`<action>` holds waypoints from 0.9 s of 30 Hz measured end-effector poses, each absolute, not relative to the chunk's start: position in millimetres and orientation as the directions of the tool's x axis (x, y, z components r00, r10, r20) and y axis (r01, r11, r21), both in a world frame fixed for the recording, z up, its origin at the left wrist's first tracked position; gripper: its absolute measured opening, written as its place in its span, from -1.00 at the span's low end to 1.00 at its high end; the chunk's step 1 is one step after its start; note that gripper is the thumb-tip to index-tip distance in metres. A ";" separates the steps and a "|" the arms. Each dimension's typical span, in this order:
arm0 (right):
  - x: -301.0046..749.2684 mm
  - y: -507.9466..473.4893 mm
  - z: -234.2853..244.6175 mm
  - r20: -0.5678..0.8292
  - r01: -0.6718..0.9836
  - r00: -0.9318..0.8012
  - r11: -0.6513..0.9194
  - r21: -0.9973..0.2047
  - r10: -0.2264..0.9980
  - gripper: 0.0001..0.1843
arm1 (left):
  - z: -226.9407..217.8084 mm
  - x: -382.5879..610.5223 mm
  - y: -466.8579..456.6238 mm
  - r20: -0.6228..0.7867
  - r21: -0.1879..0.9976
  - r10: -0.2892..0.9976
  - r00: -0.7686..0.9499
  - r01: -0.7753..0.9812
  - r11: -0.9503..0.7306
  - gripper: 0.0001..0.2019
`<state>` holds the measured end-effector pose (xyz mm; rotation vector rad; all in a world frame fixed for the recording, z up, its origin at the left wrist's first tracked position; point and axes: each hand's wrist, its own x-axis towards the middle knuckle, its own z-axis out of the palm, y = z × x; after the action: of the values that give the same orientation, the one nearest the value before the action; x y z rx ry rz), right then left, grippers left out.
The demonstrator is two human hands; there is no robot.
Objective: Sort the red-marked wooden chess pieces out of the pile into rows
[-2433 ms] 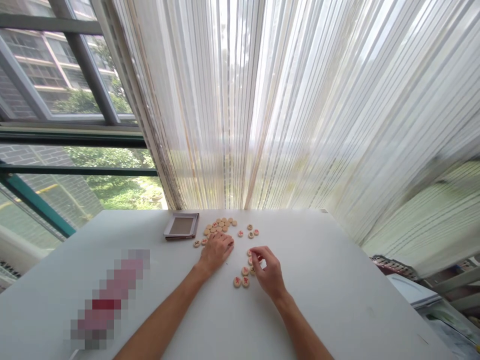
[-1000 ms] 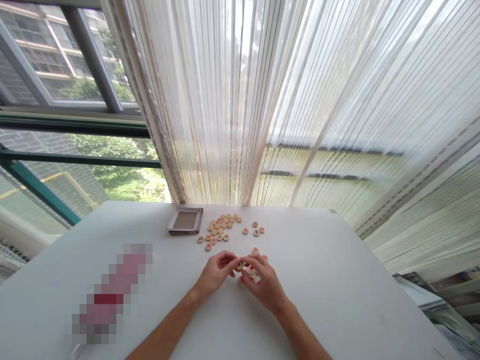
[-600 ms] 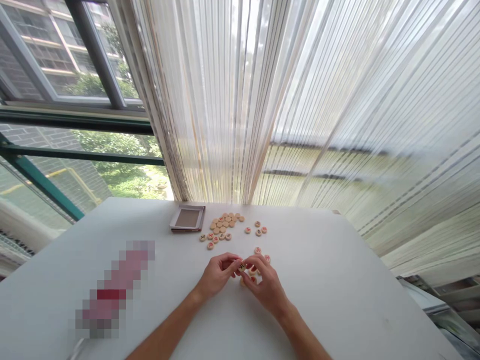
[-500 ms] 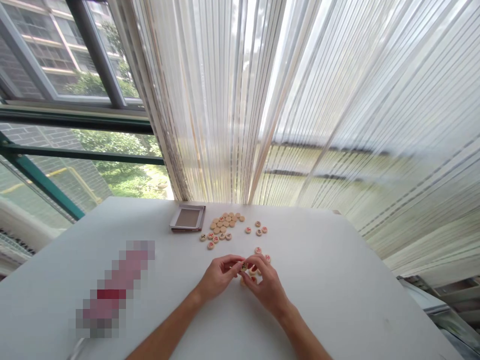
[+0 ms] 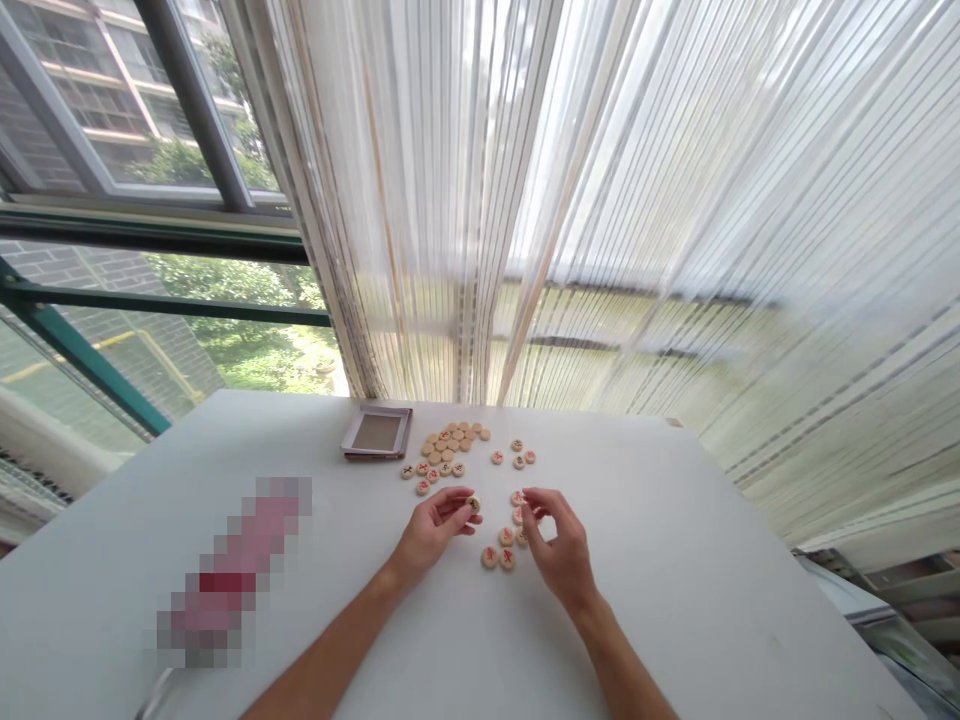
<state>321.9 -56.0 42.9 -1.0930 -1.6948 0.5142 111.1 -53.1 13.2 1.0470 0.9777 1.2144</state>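
Note:
Round wooden game discs with red or black marks lie on a white table (image 5: pixel 675 600). My left hand (image 5: pixel 435 530) pinches one black-marked disc (image 5: pixel 473 503) between thumb and fingertips. My right hand (image 5: pixel 559 545) hovers with curled fingers over a small group of red-marked discs (image 5: pixel 501 548); I cannot make out anything in its pinch. A larger pile of discs (image 5: pixel 446 452) lies farther back, with three discs (image 5: pixel 514 454) to its right.
A shallow brown-lined box (image 5: pixel 376 432) sits left of the pile near the far edge. A blurred-out pink and red patch (image 5: pixel 229 572) lies on the left. Sheer striped curtains (image 5: pixel 600 220) hang behind the table, with a window (image 5: pixel 135 200) at left.
My hands met at the middle over one disc, then drew apart. The left hand now holds the black-marked disc farther left and the right hand has shifted right over the red-marked group.

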 end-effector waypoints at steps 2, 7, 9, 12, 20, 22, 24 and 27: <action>324.7 -55.2 43.7 0.497 0.432 -0.021 0.456 -0.778 0.867 -0.83 | 12.9 110.9 -52.6 -0.056 0.958 0.994 0.089 -0.276 0.079 -0.60; 322.4 -56.9 42.8 0.471 0.405 -0.053 0.450 -0.796 0.881 -0.83 | 11.8 115.2 -56.7 -0.047 0.957 0.987 0.156 -0.277 0.089 -0.56; 317.6 -59.1 42.3 0.476 0.364 -0.135 0.490 -0.792 0.869 -0.82 | 12.8 117.6 -59.7 -0.031 0.963 0.981 0.193 -0.258 0.082 -0.57; 310.1 -62.9 42.3 0.458 0.315 -0.239 0.515 -0.798 0.856 -0.80 | 17.3 120.8 -64.9 -0.005 0.969 0.971 0.241 -0.237 0.064 -0.59; 307.1 -66.7 45.6 0.388 0.272 -0.290 0.464 -0.843 0.875 -0.85 | 34.4 126.8 -75.4 0.089 0.995 0.972 0.215 -0.068 -0.076 -0.64; 308.0 -66.4 46.3 0.372 0.269 -0.304 0.454 -0.850 0.877 -0.87 | 37.4 127.8 -77.1 0.121 0.992 0.968 0.218 -0.004 -0.123 -0.67; 308.5 -66.0 46.2 0.361 0.259 -0.311 0.444 -0.858 0.879 -0.88 | 39.2 128.4 -78.5 0.147 0.986 0.961 0.235 0.038 -0.160 -0.69; 308.6 -65.2 44.7 0.345 0.234 -0.316 0.425 -0.874 0.884 -0.89 | 39.1 128.6 -79.3 0.169 0.977 0.955 0.245 0.088 -0.196 -0.69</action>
<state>308.6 -65.2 44.7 -0.9623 -1.7937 0.9213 128.6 -79.3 39.1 1.5308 1.0150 1.1039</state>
